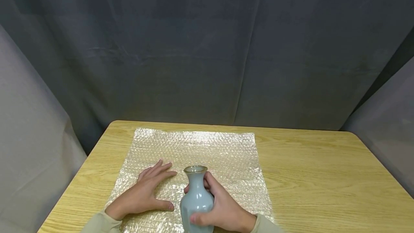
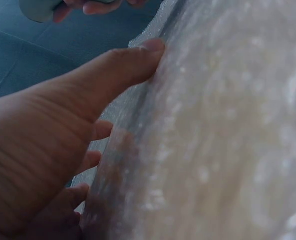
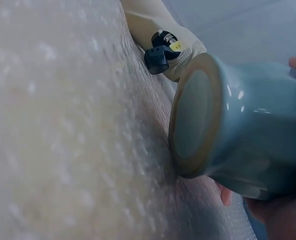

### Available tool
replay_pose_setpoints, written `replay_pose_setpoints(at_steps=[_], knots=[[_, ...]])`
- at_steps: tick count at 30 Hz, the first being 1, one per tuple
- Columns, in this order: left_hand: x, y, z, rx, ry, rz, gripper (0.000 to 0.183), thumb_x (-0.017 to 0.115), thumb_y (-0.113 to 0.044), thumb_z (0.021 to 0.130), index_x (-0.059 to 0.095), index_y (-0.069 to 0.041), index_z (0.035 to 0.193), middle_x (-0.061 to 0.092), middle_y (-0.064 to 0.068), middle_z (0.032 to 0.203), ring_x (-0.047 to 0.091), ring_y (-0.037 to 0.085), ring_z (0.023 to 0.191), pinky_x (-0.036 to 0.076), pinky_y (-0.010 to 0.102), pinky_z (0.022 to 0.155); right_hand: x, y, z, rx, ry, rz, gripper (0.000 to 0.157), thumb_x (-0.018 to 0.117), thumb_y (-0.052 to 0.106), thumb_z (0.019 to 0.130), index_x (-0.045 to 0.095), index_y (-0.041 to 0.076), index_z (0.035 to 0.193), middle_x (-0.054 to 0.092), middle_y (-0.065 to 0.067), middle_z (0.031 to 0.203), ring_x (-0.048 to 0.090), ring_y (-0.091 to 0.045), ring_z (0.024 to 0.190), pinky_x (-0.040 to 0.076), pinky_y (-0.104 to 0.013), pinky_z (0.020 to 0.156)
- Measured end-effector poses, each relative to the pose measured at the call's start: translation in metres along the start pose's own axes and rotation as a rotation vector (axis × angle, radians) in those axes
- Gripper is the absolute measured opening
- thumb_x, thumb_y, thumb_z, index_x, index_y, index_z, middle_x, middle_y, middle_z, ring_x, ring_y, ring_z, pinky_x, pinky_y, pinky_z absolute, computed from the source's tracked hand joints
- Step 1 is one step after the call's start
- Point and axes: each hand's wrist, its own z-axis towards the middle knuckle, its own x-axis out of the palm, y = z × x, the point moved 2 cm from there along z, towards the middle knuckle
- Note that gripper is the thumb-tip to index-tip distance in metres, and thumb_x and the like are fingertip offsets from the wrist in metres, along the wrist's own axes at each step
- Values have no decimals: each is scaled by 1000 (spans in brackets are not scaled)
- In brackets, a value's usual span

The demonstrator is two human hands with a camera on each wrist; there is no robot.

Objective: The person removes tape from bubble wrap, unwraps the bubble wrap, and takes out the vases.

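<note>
A pale blue-green glazed vase [image 1: 196,202] with a flared, brown-edged mouth is gripped by my right hand [image 1: 226,206]. The thumb lies across the front of its body, and other fingers reach behind it. In the right wrist view the vase's round base [image 3: 195,117] faces the camera, held up off the bubble wrap; whether its edge touches is hard to tell. To the left, my left hand [image 1: 147,191] is spread over the bubble wrap [image 1: 223,154] with straight fingers, thumb toward the vase. In the left wrist view, that thumb [image 2: 123,67] appears to touch the wrap.
The clear bubble wrap lies flat on a wood-grain table [image 1: 323,175], toward its left half. A dark grey curtain [image 1: 207,53] hangs behind the far edge, with lighter cloth [image 1: 29,136] at the left side. A black wrist camera [image 3: 160,54] sits on the left sleeve.
</note>
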Motion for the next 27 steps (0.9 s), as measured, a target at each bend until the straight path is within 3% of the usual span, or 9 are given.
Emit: replay_pose_setpoints(at_steps=[10,13,20,27], knots=[[-1,0,0,-11,17,-9,91,81,-71,71,58,-24,145,41,10,166,24,45,158,18,73,120,2,2,-1,34,-23,-66,80,82,6,81,38,18,146,58,-18,136,68,-14,113,61,-30,92],[-1,0,0,-8,22,-12,91,81,-71,71,58,-24,145,41,10,166,24,46,158,18,73,119,3,3,-2,2,-10,-102,81,81,6,81,36,17,148,58,-22,136,68,-14,113,61,-29,92],[-2,-2,1,-2,23,-20,89,81,-71,72,59,-24,145,42,10,165,24,47,158,18,74,118,3,7,-1,27,-21,-146,85,84,9,79,37,26,148,59,-14,135,68,-13,113,60,-30,94],[-2,-2,0,-7,25,-24,90,81,-71,72,59,-23,145,42,10,165,24,46,158,18,74,119,3,10,-2,1,-26,-175,87,85,10,78,36,27,149,60,-13,137,68,-13,113,60,-31,93]])
